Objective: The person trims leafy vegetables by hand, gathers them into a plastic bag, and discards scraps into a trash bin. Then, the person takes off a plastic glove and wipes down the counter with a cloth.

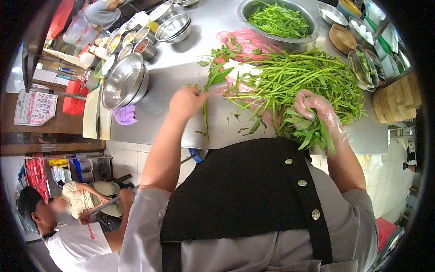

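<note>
"Where's the leafy bunch (317, 136)?"
"In the gloved right hand (311, 108), fingers closed around it, beside the stalk pile (308, 75) on the table (170, 75)."
"And the left hand (185, 103)?"
"Fingers curled near a loose stalk (205, 122); can't tell if they grip it."
"Containers?"
"Beyond the pile, a wide metal bowl (243, 20) holds greens (278, 20); leftward, large bowls (122, 81) sit nested."

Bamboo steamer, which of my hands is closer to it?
Right. Your gloved right hand holds leaves left of the bamboo steamer; your left hand is farther left, past the piled greens.
</note>
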Action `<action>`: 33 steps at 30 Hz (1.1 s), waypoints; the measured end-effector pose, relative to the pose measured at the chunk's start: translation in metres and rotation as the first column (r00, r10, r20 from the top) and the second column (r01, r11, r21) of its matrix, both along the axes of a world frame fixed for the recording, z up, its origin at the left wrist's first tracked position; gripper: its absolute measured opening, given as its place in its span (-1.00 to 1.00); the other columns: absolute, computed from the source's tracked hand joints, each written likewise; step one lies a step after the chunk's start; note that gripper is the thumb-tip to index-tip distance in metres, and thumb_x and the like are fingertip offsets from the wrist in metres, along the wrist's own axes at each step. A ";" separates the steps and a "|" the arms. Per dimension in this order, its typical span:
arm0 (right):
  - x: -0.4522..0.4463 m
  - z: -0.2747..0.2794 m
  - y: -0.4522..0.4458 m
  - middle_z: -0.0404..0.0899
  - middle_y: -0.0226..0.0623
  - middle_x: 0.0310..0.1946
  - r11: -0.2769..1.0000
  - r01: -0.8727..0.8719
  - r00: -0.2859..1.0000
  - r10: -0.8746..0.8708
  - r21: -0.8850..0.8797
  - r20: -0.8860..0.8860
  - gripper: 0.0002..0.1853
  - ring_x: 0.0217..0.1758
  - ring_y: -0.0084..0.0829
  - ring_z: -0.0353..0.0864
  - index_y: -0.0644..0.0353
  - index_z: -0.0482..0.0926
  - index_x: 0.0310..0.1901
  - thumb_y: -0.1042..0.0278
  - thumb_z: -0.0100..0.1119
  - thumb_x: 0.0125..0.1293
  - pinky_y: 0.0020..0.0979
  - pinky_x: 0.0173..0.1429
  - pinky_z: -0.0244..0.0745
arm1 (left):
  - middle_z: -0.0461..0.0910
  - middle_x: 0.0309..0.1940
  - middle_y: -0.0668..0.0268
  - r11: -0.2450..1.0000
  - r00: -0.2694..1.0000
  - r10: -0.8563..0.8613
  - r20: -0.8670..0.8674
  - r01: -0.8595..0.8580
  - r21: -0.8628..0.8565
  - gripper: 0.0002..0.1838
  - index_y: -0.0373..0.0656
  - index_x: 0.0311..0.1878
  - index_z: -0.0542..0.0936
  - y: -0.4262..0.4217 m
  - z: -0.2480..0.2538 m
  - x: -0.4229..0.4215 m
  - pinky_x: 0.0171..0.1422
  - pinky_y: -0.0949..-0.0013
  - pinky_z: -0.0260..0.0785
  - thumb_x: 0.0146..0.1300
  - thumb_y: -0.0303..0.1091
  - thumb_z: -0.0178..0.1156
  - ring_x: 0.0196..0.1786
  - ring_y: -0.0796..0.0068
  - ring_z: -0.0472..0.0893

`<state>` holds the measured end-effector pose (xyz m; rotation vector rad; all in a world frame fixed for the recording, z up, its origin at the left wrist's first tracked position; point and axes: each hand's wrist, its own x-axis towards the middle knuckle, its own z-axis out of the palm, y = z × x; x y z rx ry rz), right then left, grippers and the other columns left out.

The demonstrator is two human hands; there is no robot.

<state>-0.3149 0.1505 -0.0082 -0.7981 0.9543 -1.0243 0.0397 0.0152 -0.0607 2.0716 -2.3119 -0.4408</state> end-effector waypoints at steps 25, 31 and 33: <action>0.018 0.032 -0.038 0.59 -0.46 -0.25 0.945 -0.118 0.881 -0.042 -0.305 -0.472 -0.87 -0.11 -0.61 0.50 0.17 0.61 -0.22 0.31 0.29 0.37 -0.46 0.06 0.42 | 0.45 -0.49 0.58 0.968 0.501 0.201 -0.842 0.029 0.249 -0.86 -0.21 -0.17 0.69 0.053 0.064 -0.016 -0.37 0.57 0.18 0.36 -0.34 0.36 -0.45 0.77 0.31; 0.040 0.038 -0.051 0.67 -0.30 -0.14 0.831 -0.323 0.784 -0.034 -0.454 -0.620 -0.84 0.02 -0.48 0.60 0.32 0.65 -0.12 0.40 0.29 0.38 -0.36 0.22 0.47 | 0.55 -0.42 0.51 0.964 0.494 0.097 -0.864 0.169 0.204 -0.91 -0.19 -0.14 0.65 0.061 0.071 -0.025 -0.36 0.59 0.24 0.37 -0.40 0.33 -0.44 0.76 0.41; 0.049 0.040 -0.055 0.71 -0.21 -0.17 0.788 -0.405 0.699 -0.059 -0.463 -0.713 -0.81 -0.04 -0.40 0.67 0.32 0.66 -0.08 0.40 0.27 0.38 -0.35 0.17 0.51 | 0.58 -0.38 0.50 0.952 0.467 0.085 -0.880 0.222 0.210 -0.91 -0.19 -0.15 0.64 0.063 0.072 -0.027 -0.29 0.58 0.28 0.38 -0.41 0.33 -0.38 0.74 0.45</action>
